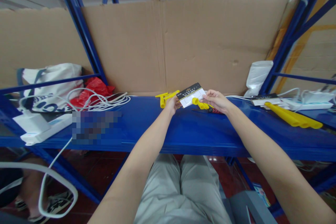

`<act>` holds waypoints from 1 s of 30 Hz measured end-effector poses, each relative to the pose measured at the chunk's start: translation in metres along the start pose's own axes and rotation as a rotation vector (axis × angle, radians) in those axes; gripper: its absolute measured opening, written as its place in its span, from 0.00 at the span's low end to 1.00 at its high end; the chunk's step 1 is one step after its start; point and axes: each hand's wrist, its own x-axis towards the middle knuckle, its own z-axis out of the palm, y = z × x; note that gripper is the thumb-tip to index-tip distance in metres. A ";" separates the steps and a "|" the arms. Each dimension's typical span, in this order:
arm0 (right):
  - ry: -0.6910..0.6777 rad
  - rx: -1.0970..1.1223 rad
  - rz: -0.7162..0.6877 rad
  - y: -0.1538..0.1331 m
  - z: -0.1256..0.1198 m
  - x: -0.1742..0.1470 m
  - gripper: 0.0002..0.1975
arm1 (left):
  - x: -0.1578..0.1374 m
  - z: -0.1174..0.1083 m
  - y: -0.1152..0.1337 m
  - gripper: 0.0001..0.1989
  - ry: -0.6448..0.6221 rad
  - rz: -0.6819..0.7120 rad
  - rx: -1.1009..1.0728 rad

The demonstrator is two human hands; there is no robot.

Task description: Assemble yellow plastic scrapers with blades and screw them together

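Note:
A flat black-and-white card [191,95] with a gold line and printed lettering is tilted above the blue table. My left hand [173,105] pinches its left end, and my right hand [216,100] grips its right end. Yellow tube-like pieces [201,104] show at the card's lower edge, close to my right fingers; whether they touch is unclear. Under my right hand lies a tool with a red and black handle [216,111], partly hidden. More yellow pieces [163,102] lie just beyond my left hand.
White cables [110,102], a red plastic bag [94,89] and a power strip [48,131] occupy the left side. At right lie long yellow tubes [291,116] and a white pouch [258,77]. Cardboard [204,42] walls off the back. A person's leg [33,185] shows at lower left.

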 end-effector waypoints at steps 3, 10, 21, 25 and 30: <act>-0.010 0.033 -0.011 0.003 -0.001 0.001 0.15 | -0.003 0.002 -0.001 0.03 -0.095 -0.039 -0.055; -0.009 0.051 -0.001 0.015 -0.003 0.008 0.14 | -0.012 0.009 -0.004 0.05 -0.253 -0.017 0.024; 0.073 0.078 -0.021 0.021 0.000 0.012 0.13 | -0.019 0.008 0.001 0.07 -0.261 -0.002 0.227; 0.132 0.104 -0.023 0.018 0.002 0.010 0.12 | -0.019 0.009 0.005 0.13 -0.283 0.002 0.200; 0.216 0.110 0.041 0.016 0.006 0.010 0.11 | -0.023 0.007 0.011 0.26 -0.404 0.028 0.168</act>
